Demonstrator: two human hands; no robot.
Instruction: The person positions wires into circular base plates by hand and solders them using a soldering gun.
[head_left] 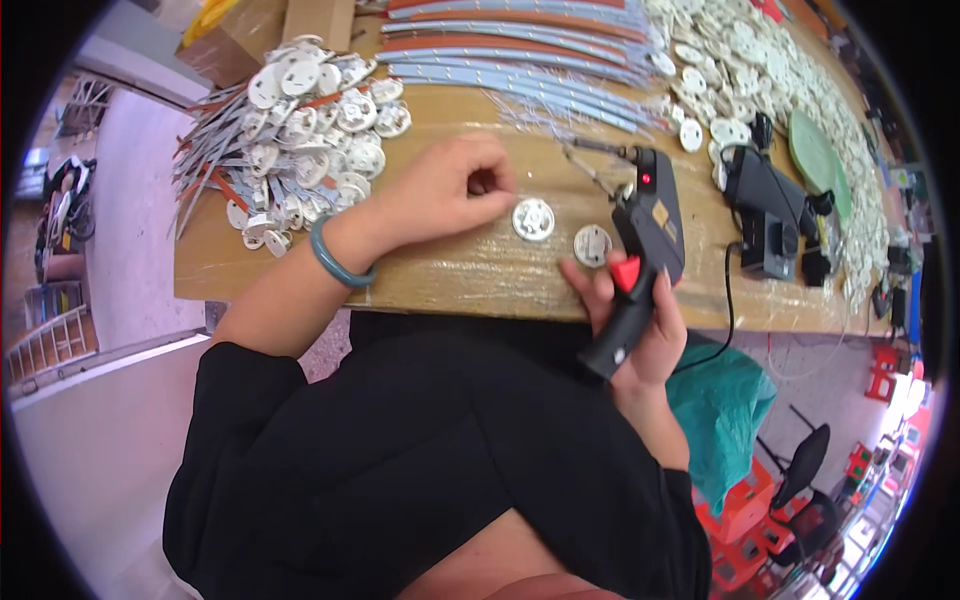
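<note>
My right hand (pixel 650 335) is wrapped round the handle of a black soldering gun (pixel 655 215) with a red trigger and a lit red light. Its thin metal tip points away to the far left, over the table. Beside my right fingertips lies a small round white plastic disc (pixel 592 245); whether they touch it, I cannot tell. A second round white disc (pixel 533 219) with metal parts lies flat between my hands. Just left of that disc, my left hand (pixel 450 190) rests with curled fingers, thumb close to the index finger. What those fingers hold, if anything, is hidden.
A heap of white discs with wires (pixel 310 130) covers the table's left. Bundled grey and orange strips (pixel 515 40) lie at the back. Loose white discs (pixel 735 70) spread over the far right, near a green plate (pixel 815 155) and a black stand (pixel 765 215). A black cable (pixel 730 310) droops over the front edge.
</note>
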